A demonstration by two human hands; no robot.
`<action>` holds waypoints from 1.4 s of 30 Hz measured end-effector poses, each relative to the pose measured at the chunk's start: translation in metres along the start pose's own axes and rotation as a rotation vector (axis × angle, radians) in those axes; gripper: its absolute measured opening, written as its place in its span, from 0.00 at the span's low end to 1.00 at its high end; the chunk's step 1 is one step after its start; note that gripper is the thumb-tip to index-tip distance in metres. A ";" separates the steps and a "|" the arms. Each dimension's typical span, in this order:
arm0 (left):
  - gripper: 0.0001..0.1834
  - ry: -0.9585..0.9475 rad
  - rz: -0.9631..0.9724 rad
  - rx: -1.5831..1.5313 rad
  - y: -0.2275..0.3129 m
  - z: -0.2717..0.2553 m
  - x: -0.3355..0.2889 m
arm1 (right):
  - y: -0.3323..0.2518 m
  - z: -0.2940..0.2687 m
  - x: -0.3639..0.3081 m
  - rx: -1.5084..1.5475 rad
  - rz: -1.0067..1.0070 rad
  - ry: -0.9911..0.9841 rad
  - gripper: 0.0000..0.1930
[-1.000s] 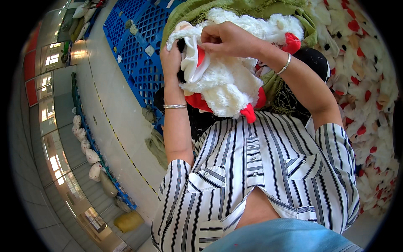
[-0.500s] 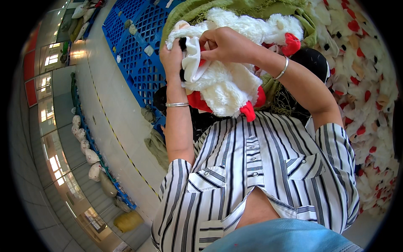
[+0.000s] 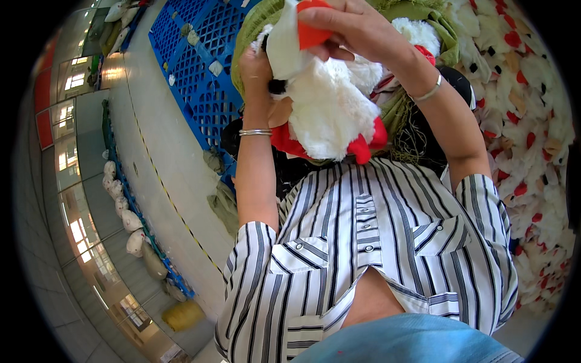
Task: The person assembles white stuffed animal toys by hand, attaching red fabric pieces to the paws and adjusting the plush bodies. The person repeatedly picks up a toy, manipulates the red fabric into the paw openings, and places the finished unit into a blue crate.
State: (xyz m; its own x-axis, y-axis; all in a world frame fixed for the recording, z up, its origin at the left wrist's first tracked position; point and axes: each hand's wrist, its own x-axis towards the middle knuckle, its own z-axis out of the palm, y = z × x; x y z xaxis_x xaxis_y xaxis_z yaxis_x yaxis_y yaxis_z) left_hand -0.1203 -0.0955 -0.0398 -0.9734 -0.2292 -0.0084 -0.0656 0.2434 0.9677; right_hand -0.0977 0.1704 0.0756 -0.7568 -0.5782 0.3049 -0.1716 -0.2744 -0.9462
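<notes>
White, shaggy plush (image 3: 330, 100) btwn both hands, draped in folds below the grip, in front of the chest. L hand (image 3: 255, 69) closed on the plush's L edge, fingertips mostly hidden. R hand (image 3: 363, 30) higher up, pinching a red piece (image 3: 313, 25) btwn thumb & fingers; smooth white panel (image 3: 283, 45) just L of that pinch, touching the red; can't tell if joined. Furry black patch (image 3: 276, 86) below the panel, just R of L hand. Red tips (image 3: 362, 148) at the plush's lower R end, below R hand; more red cloth (image 3: 287, 139) nr L wrist.

Silver bangles (image 3: 255, 132) on L wrist, another bangle (image 3: 428, 89) on R. Green cloth (image 3: 257, 27) behind both hands; second white furry mass (image 3: 416, 35) just R of R hand. Blk-&-white striped shirt (image 3: 363, 230) below the grip, light-blue cloth (image 3: 393, 342) lower yet.

Blue pallet (image 3: 200, 72) L of L hand, w/ scraps on it; past that, pale floor (image 3: 145, 115) w/ yellow-&-blk line (image 3: 158, 175), then white sacks (image 3: 130, 221) well apart, far L. Yellow sack (image 3: 184, 316) low L, well below L hand. Big heap (image 3: 514, 91) of white furry pcs w/ red & blk bits, R of R forearm.
</notes>
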 end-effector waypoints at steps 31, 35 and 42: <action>0.14 -0.318 0.024 -0.029 0.009 -0.051 -0.010 | 0.095 0.000 0.002 -0.564 0.291 -0.397 0.23; 0.17 -0.166 0.079 -0.037 0.027 -0.023 -0.033 | 0.090 0.001 -0.004 -0.478 0.386 -0.295 0.23; 0.15 -0.171 0.316 0.244 0.092 0.000 -0.090 | 0.084 0.004 0.000 -0.488 0.431 -0.325 0.22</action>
State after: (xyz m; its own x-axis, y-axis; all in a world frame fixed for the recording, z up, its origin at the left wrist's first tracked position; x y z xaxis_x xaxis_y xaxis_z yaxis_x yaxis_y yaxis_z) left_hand -0.0383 -0.0525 0.0502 -0.9750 0.0472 0.2170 0.2114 0.4968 0.8417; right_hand -0.1093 0.1442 -0.0033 -0.6078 -0.7776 -0.1608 -0.2198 0.3593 -0.9070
